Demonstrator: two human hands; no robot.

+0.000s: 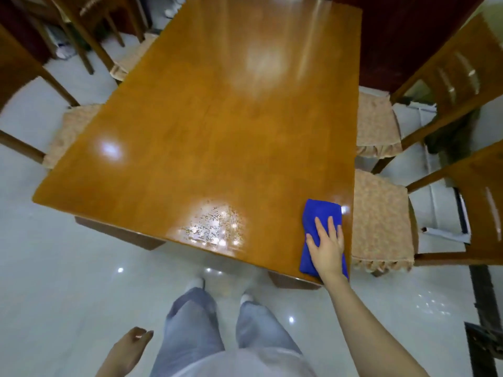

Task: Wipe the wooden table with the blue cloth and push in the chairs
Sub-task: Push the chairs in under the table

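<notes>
Blue cloth (321, 213) partly hidden under flat right hand (326, 247).

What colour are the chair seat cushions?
Pale peach-beige with a mottled pattern, on the seat cushions, clearest in the head view.

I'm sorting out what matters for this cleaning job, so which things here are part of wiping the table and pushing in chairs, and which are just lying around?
Part of the job:
- blue cloth, flat under the right hand
- wooden table
- near right chair
- far right chair
- left chairs

Just lying about:
- papers on the floor
- left hand, idle
</notes>
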